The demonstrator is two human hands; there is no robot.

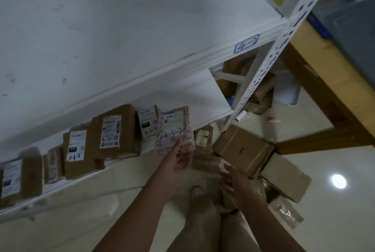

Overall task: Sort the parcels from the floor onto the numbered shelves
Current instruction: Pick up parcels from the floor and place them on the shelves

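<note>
A glossy pale floor [316,162] runs under a white metal rack, whose upper shelf [121,28] fills the far left and carries a blue-edged label [247,43] on its front lip; the lower shelf [203,93] holds a row of brown parcels standing on edge, each with a white sticker and a handwritten number, among them a large box [117,132] marked 4-3-24 and a small white-labelled parcel [147,120] to its right; the left hand [178,162] reaches forward, its fingers [183,151] grasping the lower edge of a pinkish patterned packet [175,128] marked 4-3-2, held upright at the front of the lower shelf just right of the small parcel; the right hand [233,180] hangs near and to the right, fingers spread and released, holding nothing, above taped cardboard boxes [241,146] lying on the floor beside the rack's perforated post [261,81]; a wooden frame [324,97] crosses the floor at far right
</note>
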